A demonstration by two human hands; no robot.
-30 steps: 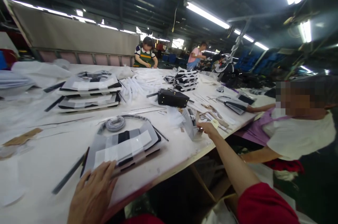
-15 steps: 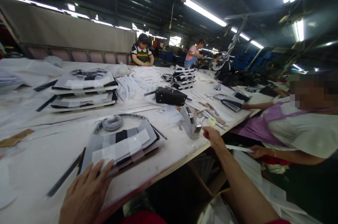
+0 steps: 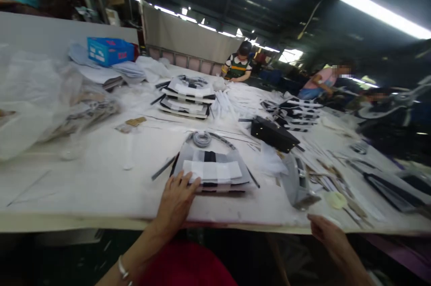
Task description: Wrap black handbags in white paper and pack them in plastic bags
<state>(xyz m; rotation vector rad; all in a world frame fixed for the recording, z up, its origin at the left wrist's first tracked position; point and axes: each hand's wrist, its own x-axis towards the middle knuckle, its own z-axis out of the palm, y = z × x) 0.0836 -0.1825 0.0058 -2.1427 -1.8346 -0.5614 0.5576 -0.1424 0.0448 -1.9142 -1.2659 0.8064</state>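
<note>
My left hand (image 3: 178, 198) lies open with its fingers spread over the near left corner of a flat grey and black bag (image 3: 224, 158). A white sheet (image 3: 212, 170) lies across the bag's front. A coiled grey cord (image 3: 202, 139) rests by its arched handle, and dark strips stick out at both sides. At the table edge on the right, my right hand (image 3: 325, 230) is closed in a pinch, just in front of a grey tape dispenser (image 3: 293, 182). Whatever those fingertips hold is too thin or blurred to make out.
Behind the dispenser lies a black bag (image 3: 274, 133). Stacked bags stand farther back left (image 3: 186, 97) and right (image 3: 299, 113). A roll of pale tape (image 3: 336, 200) and loose strips lie at right. Plastic sheeting (image 3: 30, 102) covers the left. Co-workers are across the table.
The view has swung left, bringing in a blue box and the plastic sheeting. My right hand has drawn slightly toward me from the dispenser. My left hand stays on the bag.
</note>
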